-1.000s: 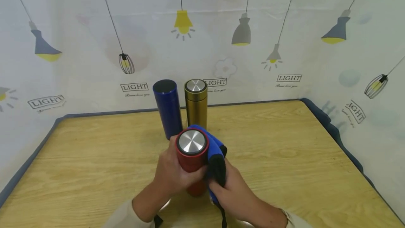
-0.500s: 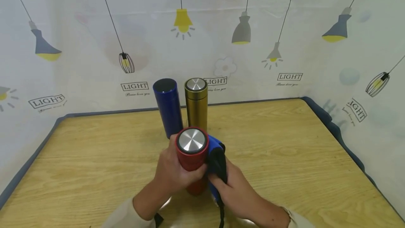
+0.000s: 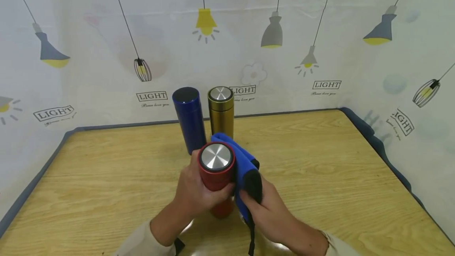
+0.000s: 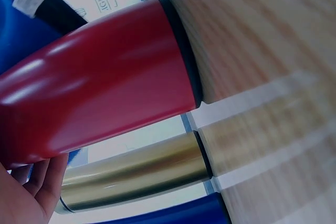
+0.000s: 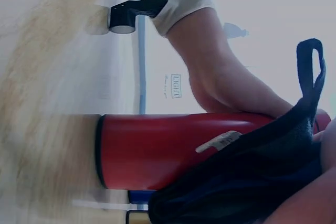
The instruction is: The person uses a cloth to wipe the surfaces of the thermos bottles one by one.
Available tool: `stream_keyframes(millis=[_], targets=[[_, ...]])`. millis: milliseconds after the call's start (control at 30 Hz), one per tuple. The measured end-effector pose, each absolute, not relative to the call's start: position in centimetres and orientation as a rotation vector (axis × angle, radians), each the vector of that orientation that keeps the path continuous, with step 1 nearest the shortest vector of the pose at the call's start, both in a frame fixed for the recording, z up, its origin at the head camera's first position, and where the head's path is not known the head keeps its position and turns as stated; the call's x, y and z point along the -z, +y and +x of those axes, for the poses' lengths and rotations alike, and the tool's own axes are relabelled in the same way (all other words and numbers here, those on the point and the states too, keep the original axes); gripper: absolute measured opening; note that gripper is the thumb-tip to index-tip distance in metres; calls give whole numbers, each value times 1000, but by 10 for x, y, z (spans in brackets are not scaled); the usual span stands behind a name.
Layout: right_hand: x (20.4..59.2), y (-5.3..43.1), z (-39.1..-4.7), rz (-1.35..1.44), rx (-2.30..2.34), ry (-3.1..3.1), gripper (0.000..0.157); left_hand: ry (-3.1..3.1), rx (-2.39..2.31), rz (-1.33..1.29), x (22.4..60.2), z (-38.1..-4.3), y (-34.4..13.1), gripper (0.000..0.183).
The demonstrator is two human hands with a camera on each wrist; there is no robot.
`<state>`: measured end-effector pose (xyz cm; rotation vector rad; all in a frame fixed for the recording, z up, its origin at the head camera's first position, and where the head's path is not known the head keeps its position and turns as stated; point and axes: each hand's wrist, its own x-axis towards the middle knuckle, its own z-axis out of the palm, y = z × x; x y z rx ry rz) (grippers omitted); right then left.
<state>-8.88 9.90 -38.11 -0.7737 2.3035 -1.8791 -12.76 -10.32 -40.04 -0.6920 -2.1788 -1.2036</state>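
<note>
In the head view, a red vacuum flask (image 3: 217, 179) with a silver disc on its lid stands upright on the wooden table. My left hand (image 3: 193, 187) grips it round its upper part, fingers on the far side and thumb across the front. My right hand (image 3: 271, 210) pinches a folded blue cloth (image 3: 245, 165) with black edging against the flask's right side. A black loop (image 5: 311, 72) sticks out from the cloth in the right wrist view. The fingers of my right hand are largely hidden behind the cloth. A small pale label (image 5: 219, 141) shows beside the black edging.
Behind the red flask stand a blue flask (image 3: 189, 119) with a dark lid and a gold flask (image 3: 222, 115) with a silver-topped lid, close together. The wooden table (image 3: 320, 169) ends at a wall covering (image 3: 170, 50) printed with lamps.
The blue cloth drops down along the red flask's right side, then comes back up and slightly outward with my right hand. My left hand and all the flasks stay in place.
</note>
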Motion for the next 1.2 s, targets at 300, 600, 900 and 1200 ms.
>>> stream_keyframes(millis=[300,600,900,1200], targets=[[388,99,-96,-702,1715,2356,49,-2186,1218,-697,399,-126,-103,74],[373,105,-85,-807,1944,2256,48,-2206,1248,-695,400,-126,-103,76],[370,108,-85,-977,1968,2264,63,-2215,1248,-686,399,-127,-104,78],[383,104,-92,-929,1937,2261,83,-2190,1297,-733,399,-128,-105,75]])
